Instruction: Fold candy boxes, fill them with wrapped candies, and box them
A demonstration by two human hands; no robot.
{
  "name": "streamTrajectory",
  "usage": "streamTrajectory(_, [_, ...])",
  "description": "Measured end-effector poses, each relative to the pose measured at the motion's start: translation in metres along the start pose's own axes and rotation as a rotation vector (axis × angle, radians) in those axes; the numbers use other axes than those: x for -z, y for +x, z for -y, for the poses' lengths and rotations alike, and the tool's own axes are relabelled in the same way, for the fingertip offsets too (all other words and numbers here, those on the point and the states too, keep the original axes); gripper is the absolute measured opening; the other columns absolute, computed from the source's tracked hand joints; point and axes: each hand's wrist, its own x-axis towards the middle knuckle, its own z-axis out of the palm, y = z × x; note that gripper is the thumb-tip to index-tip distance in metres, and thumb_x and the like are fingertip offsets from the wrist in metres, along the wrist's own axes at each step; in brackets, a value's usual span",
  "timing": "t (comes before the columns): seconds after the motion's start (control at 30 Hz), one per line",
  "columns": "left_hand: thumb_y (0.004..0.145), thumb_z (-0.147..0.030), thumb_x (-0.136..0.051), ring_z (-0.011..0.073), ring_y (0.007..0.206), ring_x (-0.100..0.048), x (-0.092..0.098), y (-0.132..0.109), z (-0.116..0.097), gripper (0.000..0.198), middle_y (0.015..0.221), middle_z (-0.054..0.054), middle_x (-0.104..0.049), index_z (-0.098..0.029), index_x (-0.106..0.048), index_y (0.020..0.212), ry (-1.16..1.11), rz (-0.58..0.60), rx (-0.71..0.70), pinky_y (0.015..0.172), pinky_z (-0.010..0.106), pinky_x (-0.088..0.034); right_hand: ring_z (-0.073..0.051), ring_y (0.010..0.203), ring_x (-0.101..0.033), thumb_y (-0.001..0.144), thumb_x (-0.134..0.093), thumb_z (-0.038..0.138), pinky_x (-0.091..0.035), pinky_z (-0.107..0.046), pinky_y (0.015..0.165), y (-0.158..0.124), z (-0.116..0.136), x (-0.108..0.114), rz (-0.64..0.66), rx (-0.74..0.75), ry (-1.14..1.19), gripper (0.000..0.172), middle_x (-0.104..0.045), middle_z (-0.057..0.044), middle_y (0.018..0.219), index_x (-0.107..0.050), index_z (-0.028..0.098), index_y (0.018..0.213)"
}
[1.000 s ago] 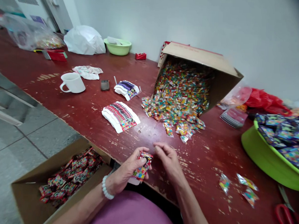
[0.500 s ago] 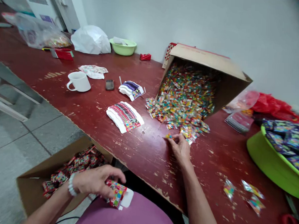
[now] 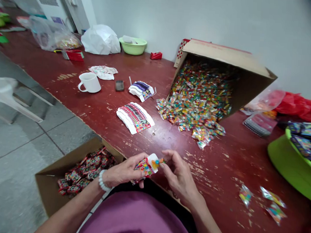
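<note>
My left hand (image 3: 128, 170), with a beaded bracelet at the wrist, grips a small red patterned candy box (image 3: 145, 167) whose white end flap stands open. At that opening my right hand (image 3: 177, 175) pinches a small clear packet of colourful candy (image 3: 157, 162), partly inside the flap. Beyond the hands a pile of such candy packets (image 3: 197, 113) spills from a tipped cardboard carton (image 3: 256, 88) onto the dark red table (image 3: 207, 161). Flat red candy boxes (image 3: 136, 118) lie fanned out left of the pile, with a purple stack (image 3: 141, 90) behind them.
Below the table edge on the left, an open carton (image 3: 46, 185) holds many filled red boxes (image 3: 90, 170). A green basin (image 3: 288, 168) of purple packs stands at right, near several loose packets (image 3: 272, 197). A white mug (image 3: 91, 83) and a plastic stool (image 3: 13, 95) are at left.
My right hand has come back from the pile to the box with a candy packet. My left hand has raised the box and moved it right. The view has shifted slightly.
</note>
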Motion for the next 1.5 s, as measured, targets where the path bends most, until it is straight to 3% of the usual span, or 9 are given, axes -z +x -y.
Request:
streamTrajectory(0.17, [0.083, -0.031, -0.064, 0.0076, 0.062, -0.055, -0.016, 0.011, 0.005, 0.03, 0.088, -0.001, -0.056, -0.02, -0.051, 0.107, -0.092, 0.008, -0.051, 0.059, 0.02, -0.043, -0.014, 0.072, -0.061, 0.091, -0.056, 0.021, -0.047, -0.025, 0.068, 0.005, 0.011, 0.005, 0.11, 0.17, -0.021, 0.012, -0.067, -0.001, 0.085, -0.066, 0.022, 0.097])
streamTrajectory(0.37, [0.081, -0.022, -0.06, 0.0084, 0.059, -0.057, -0.028, 0.017, 0.001, 0.029, 0.088, -0.001, -0.056, -0.019, -0.05, 0.108, -0.236, -0.093, -0.11, 0.056, 0.023, -0.047, -0.016, 0.072, -0.061, 0.091, -0.059, 0.023, -0.047, -0.028, 0.067, 0.01, 0.007, 0.001, -0.194, 0.119, 0.008, 0.012, -0.066, -0.002, 0.084, -0.067, 0.021, 0.1])
streamTrajectory(0.5, [0.08, -0.018, -0.06, 0.0085, 0.057, -0.057, -0.032, 0.018, 0.0, 0.027, 0.083, -0.002, -0.058, -0.019, -0.052, 0.105, -0.264, -0.146, -0.141, 0.055, 0.021, -0.048, -0.018, 0.079, -0.058, 0.09, -0.059, 0.023, -0.046, -0.031, 0.072, 0.008, 0.003, -0.001, -0.117, 0.209, -0.125, 0.012, -0.062, -0.003, 0.084, -0.071, 0.024, 0.089])
streamTrajectory(0.6, [0.086, -0.03, -0.058, 0.01, 0.055, -0.059, -0.034, 0.021, -0.001, 0.021, 0.079, -0.001, -0.06, -0.018, -0.056, 0.102, -0.358, -0.199, -0.15, 0.052, 0.022, -0.049, -0.019, 0.088, -0.057, 0.094, -0.054, 0.025, -0.047, -0.031, 0.076, 0.006, 0.003, 0.001, -0.052, 0.201, -0.074, 0.017, -0.057, -0.004, 0.092, -0.071, 0.025, 0.094])
streamTrajectory(0.73, [0.09, -0.05, -0.049, 0.0127, 0.047, -0.059, -0.036, 0.028, -0.006, 0.037, 0.072, 0.002, -0.064, -0.016, -0.061, 0.097, -0.588, -0.316, -0.041, 0.042, 0.024, -0.05, -0.016, 0.081, -0.057, 0.09, -0.061, 0.028, -0.049, -0.028, 0.07, 0.002, 0.0, -0.004, -0.237, 0.107, 0.115, 0.018, -0.056, -0.003, 0.098, -0.062, 0.025, 0.107])
streamTrajectory(1.03, [0.081, -0.044, -0.067, 0.0119, 0.051, -0.059, -0.043, 0.033, -0.004, 0.033, 0.073, 0.0, -0.065, -0.015, -0.063, 0.098, -0.607, -0.513, -0.168, 0.041, 0.022, -0.051, -0.018, 0.086, -0.063, 0.089, -0.061, 0.026, -0.052, -0.03, 0.076, -0.002, 0.0, -0.022, -0.225, 0.154, 0.234, 0.013, -0.061, -0.005, 0.094, -0.073, 0.025, 0.091])
streamTrajectory(1.17, [0.084, -0.046, -0.064, 0.0106, 0.051, -0.057, -0.046, 0.032, -0.003, 0.033, 0.075, -0.001, -0.064, -0.018, -0.061, 0.101, -0.53, -0.464, -0.194, 0.041, 0.021, -0.05, -0.018, 0.084, -0.063, 0.079, -0.073, 0.031, -0.053, -0.031, 0.077, 0.007, -0.002, -0.016, -0.136, -0.016, 0.488, 0.009, -0.063, -0.004, 0.094, -0.071, 0.021, 0.08])
streamTrajectory(1.27, [0.085, -0.046, -0.062, 0.0112, 0.055, -0.058, -0.047, 0.033, -0.005, 0.035, 0.081, 0.001, -0.065, -0.02, -0.059, 0.107, -0.516, -0.451, -0.185, 0.041, 0.02, -0.049, -0.016, 0.075, -0.062, 0.073, -0.078, 0.032, -0.053, -0.028, 0.067, 0.012, -0.004, -0.013, -0.138, -0.122, 0.573, 0.034, -0.065, -0.003, 0.091, -0.067, 0.024, 0.104])
streamTrajectory(1.5, [0.09, -0.057, -0.048, 0.0131, 0.044, -0.06, -0.045, 0.034, -0.005, 0.046, 0.076, 0.001, -0.064, -0.021, -0.053, 0.119, -0.595, -0.345, -0.1, 0.04, 0.023, -0.046, -0.017, 0.074, -0.064, 0.089, -0.061, 0.028, -0.05, -0.029, 0.071, 0.009, -0.001, -0.003, -0.111, 0.086, 0.241, 0.014, -0.069, -0.004, 0.082, -0.071, 0.02, 0.083])
